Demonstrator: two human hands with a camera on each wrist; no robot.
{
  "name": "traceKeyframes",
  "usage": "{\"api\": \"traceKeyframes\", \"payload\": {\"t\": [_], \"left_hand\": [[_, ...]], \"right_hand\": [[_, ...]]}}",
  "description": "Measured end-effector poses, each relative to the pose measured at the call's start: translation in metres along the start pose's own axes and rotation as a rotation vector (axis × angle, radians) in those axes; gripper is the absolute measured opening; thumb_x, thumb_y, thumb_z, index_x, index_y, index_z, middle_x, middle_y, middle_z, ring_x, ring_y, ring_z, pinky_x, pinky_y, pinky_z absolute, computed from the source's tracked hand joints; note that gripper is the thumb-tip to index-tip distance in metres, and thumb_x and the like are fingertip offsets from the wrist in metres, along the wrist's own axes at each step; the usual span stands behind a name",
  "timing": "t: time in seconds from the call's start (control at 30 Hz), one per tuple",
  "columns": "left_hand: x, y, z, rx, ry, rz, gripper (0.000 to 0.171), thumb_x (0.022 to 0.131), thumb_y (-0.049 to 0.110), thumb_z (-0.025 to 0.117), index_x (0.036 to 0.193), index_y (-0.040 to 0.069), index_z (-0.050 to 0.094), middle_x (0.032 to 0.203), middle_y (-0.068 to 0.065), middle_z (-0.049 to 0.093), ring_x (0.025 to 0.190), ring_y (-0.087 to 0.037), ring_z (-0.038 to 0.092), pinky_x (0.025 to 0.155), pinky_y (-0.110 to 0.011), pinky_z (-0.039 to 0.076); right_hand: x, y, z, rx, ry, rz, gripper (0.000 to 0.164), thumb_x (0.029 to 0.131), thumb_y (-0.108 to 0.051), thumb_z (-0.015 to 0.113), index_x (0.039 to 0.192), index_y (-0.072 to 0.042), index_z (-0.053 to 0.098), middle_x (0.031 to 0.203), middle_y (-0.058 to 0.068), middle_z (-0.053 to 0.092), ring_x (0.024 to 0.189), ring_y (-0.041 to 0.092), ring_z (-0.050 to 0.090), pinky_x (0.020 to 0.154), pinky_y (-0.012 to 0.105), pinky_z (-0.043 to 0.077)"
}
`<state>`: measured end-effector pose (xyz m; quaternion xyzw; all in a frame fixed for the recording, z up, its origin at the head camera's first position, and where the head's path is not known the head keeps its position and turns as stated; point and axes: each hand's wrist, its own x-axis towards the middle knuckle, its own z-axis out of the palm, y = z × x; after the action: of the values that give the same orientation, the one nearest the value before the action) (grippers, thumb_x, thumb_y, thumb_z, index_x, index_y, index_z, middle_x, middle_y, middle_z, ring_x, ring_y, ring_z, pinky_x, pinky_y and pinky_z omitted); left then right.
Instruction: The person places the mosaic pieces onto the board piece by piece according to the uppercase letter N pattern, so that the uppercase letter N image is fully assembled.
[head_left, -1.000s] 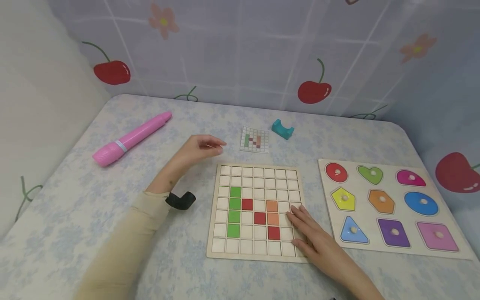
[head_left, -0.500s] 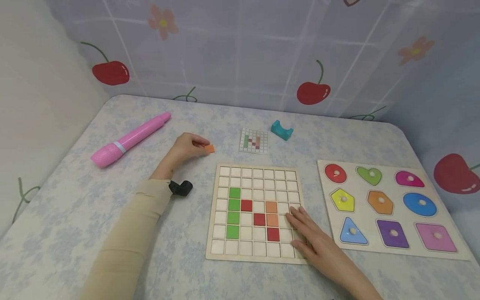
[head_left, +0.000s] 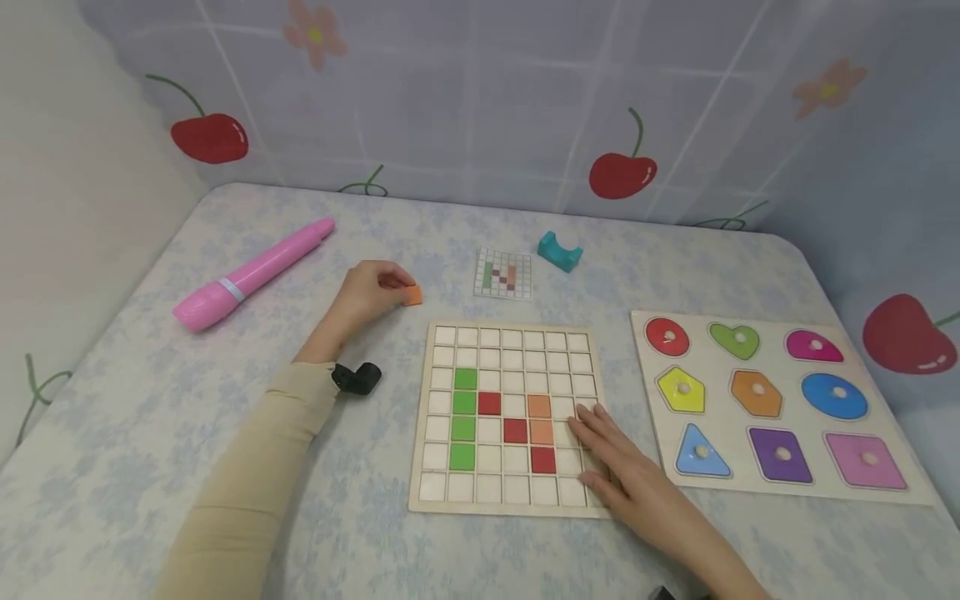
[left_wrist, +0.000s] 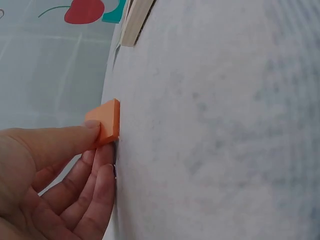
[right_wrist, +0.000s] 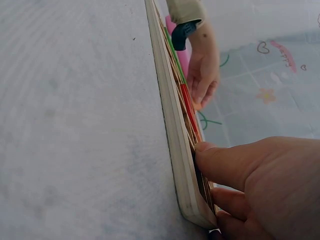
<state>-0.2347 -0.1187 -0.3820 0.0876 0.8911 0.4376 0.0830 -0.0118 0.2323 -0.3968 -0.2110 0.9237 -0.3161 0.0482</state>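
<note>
In the head view my left hand (head_left: pixel 369 292) pinches a small orange square tile (head_left: pixel 413 295) above the board's far left corner. The left wrist view shows the thumb pressed on the face of this orange tile (left_wrist: pixel 107 122), with fingers curled behind it. A wooden grid board (head_left: pixel 491 489) lies before me. Its squares hold a column of several green tiles (head_left: pixel 463 403), three red tiles (head_left: pixel 514 431) in a diagonal and two orange tiles (head_left: pixel 539 406). My right hand (head_left: pixel 626 475) rests on the board's right edge, fingers extended over it.
A small printed grid card (head_left: pixel 503 273) lies beyond the board, beside a teal curved block (head_left: pixel 559 252). At the far left is a pink toy microphone (head_left: pixel 255 275). On the right lies a knobbed shape puzzle (head_left: pixel 716 425). A cherry-patterned curtain (head_left: pixel 465 100) hangs behind the table.
My left hand has drawn back leftward from near the card, and the orange tile now shows in its pinch. My right hand stays on the board. The head view has shifted slightly.
</note>
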Motion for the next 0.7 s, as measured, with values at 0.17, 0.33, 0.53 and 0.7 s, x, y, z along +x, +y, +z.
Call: {"api": "traceKeyframes", "payload": {"t": [0.17,0.33,0.53,0.7], "left_hand": [[-0.004,0.011,0.001,-0.083,-0.044,0.033,0.018,0.087,0.011,0.068,0.102,0.002,0.069,0.096,-0.01,0.066,0.087,-0.021,0.059,0.077,-0.034,0.046],[-0.01,0.042,0.017,-0.175,-0.188,0.082,0.017,0.087,0.011,0.067,0.102,0.003,0.07,0.096,-0.008,0.066,0.088,-0.02,0.061,0.079,-0.034,0.047],[-0.015,0.068,0.047,-0.173,-0.366,0.172,0.014,0.086,0.007,0.068,0.099,0.002,0.071,0.096,-0.006,0.066,0.088,-0.019,0.062,0.077,-0.032,0.049],[-0.019,0.074,0.07,-0.095,-0.466,0.19,0.008,0.085,0.009,0.07,0.092,0.007,0.072,0.084,-0.001,0.067,0.081,-0.015,0.062,0.074,-0.028,0.049]], "right_hand": [[0.001,0.001,0.0,0.004,-0.003,-0.005,0.059,0.092,-0.018,0.062,0.144,-0.012,0.037,0.15,0.004,0.027,0.138,0.025,0.016,0.102,0.01,0.01],[0.001,0.001,-0.001,0.004,-0.006,0.007,0.058,0.092,-0.017,0.062,0.144,-0.012,0.038,0.151,0.004,0.026,0.138,0.024,0.015,0.102,0.01,0.01],[0.001,0.001,-0.001,0.008,-0.018,0.025,0.059,0.092,-0.019,0.062,0.145,-0.014,0.037,0.151,0.002,0.026,0.139,0.022,0.014,0.101,0.01,0.01],[0.001,0.0,-0.002,0.014,-0.024,0.035,0.058,0.092,-0.019,0.061,0.145,-0.014,0.036,0.151,0.001,0.025,0.139,0.022,0.014,0.101,0.01,0.009]]}}
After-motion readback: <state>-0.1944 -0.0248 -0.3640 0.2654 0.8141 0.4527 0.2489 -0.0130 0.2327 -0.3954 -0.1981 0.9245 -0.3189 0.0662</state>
